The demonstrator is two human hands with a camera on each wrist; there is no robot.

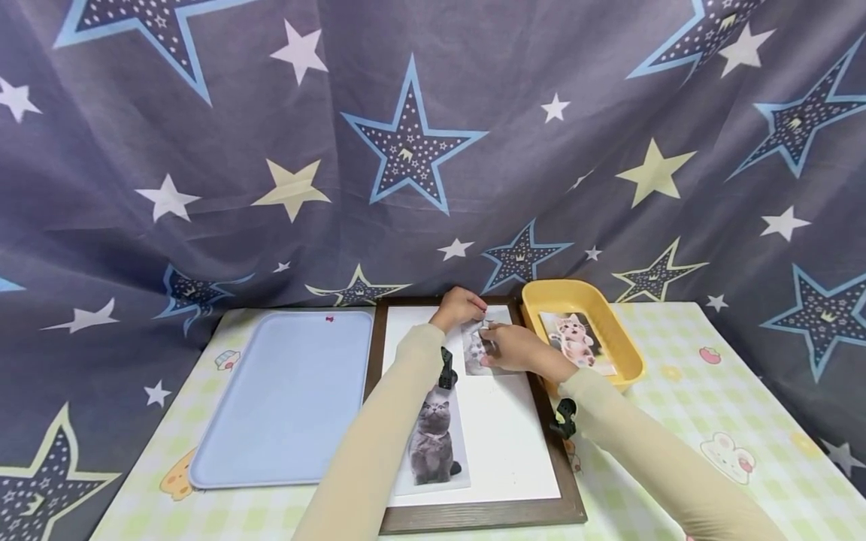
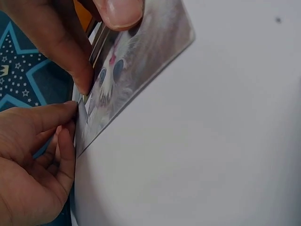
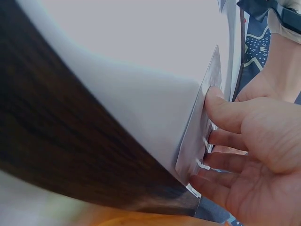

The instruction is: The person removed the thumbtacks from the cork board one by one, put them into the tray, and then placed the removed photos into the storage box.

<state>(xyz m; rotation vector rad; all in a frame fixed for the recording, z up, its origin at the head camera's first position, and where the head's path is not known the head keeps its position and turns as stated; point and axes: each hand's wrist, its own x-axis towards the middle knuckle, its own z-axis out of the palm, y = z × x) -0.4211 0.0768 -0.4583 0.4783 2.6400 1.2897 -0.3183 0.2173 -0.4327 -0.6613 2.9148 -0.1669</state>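
At the far end of a white board point(image 1: 507, 443) in a dark wooden frame, both hands work on a kitten photo point(image 1: 476, 352). My left hand point(image 1: 460, 306) has its fingertips pinched together at the photo's far edge; close up, the left hand point(image 2: 33, 155) meets the photo point(image 2: 141, 61) at one corner. From the right, my right hand point(image 1: 514, 348) holds the same photo. In the right wrist view the right thumb lies on the face of the photo point(image 3: 193, 136), while the other fingers of the right hand point(image 3: 263, 136) bend along its edge.
A grey cat photo point(image 1: 433, 443) lies on the board's left part, partly under my left forearm. Left of the frame is a pale blue tray point(image 1: 284, 398). A yellow basket point(image 1: 625, 353) with another kitten photo point(image 1: 575, 342) stands to the right. Behind hangs a star-patterned curtain point(image 1: 419, 240).
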